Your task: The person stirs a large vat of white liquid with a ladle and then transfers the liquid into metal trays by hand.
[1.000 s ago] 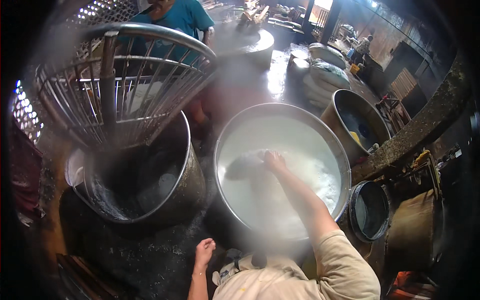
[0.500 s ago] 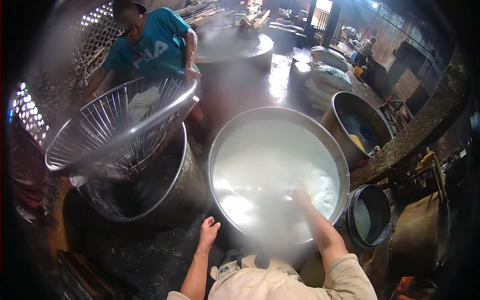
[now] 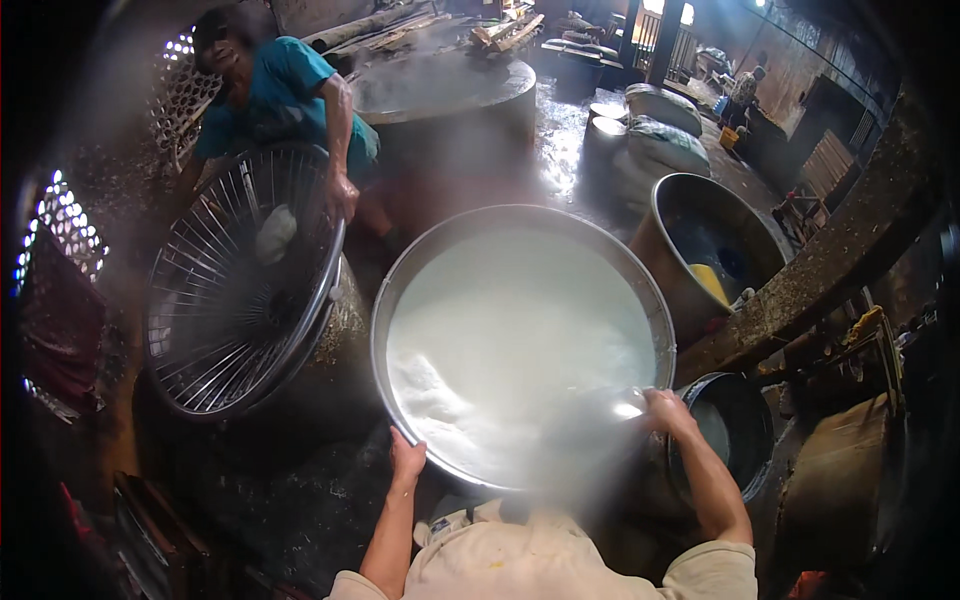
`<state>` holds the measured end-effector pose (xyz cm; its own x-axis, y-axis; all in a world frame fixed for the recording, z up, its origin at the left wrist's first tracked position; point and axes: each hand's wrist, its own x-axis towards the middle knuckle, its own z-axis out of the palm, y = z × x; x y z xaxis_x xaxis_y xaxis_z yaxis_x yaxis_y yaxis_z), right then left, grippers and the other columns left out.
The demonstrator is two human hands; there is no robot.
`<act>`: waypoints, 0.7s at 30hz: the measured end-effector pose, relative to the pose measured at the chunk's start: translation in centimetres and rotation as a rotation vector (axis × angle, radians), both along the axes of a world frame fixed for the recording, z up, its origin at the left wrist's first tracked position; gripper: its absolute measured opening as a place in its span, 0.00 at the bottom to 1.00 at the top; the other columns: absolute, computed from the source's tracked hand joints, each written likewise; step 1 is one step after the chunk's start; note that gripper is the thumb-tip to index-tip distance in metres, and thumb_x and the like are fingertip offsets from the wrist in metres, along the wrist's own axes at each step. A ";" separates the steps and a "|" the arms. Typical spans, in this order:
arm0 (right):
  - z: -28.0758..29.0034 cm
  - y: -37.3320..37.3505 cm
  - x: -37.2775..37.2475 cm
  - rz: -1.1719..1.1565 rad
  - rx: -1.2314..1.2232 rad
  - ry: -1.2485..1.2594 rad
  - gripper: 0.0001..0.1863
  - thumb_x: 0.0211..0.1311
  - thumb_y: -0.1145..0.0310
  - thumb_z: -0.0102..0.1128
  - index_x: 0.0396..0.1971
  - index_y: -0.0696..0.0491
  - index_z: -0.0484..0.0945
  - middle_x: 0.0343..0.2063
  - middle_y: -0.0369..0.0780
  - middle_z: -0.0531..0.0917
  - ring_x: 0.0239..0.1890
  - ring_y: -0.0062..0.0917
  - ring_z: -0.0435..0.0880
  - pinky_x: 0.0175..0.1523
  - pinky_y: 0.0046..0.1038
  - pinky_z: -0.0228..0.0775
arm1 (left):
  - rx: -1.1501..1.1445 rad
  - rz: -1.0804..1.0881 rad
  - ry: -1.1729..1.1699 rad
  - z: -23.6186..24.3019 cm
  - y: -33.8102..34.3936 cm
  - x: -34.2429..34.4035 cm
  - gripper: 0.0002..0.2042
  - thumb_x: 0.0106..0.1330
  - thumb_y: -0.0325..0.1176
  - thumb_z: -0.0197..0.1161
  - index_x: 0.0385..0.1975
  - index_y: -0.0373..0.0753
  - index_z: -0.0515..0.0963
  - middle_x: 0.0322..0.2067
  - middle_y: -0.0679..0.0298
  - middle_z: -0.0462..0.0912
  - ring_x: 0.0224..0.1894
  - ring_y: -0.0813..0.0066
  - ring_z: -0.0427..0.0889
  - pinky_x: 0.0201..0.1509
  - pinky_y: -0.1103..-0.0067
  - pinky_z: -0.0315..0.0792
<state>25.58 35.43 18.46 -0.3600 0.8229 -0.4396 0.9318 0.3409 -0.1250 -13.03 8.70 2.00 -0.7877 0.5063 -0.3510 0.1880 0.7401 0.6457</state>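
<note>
A wide steel vat [image 3: 385,300] of cloudy white liquid stands in front of me. My left hand [image 3: 407,452] is closed on its rim at the lower left. At the lower right rim, my right hand [image 3: 668,410] has curled fingers around something; steam blurs whether this is the rim or the shiny grey object [image 3: 600,425] beside it. Left of the vat, a co-worker [image 3: 285,90] in a teal shirt grips a large tilted wire basket [image 3: 195,340], with a pale bundle [image 3: 275,235] inside, over a steel drum [image 3: 345,340].
A drum with something yellow [image 3: 660,230] and stacked sacks [image 3: 665,150] stand at right, above a dark bucket [image 3: 755,430] and a curved beam [image 3: 830,260]. A steaming round tub [image 3: 450,120] and firewood [image 3: 370,30] are behind. Another person [image 3: 742,95] is far back.
My left hand has risen onto the vat's rim; my right hand has moved from within the liquid to the right edge. The co-worker has lowered and tilted the wire basket.
</note>
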 end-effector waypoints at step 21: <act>-12.9 10.0 -2.2 -0.403 0.116 0.495 0.16 0.43 0.69 0.57 0.35 0.58 0.76 0.33 0.54 0.80 0.38 0.46 0.80 0.44 0.39 0.73 | -0.132 -0.031 0.000 1.5 -0.3 0.9 0.45 0.50 0.32 0.67 0.64 0.28 0.42 0.49 0.40 0.72 0.54 0.50 0.71 0.58 0.71 0.65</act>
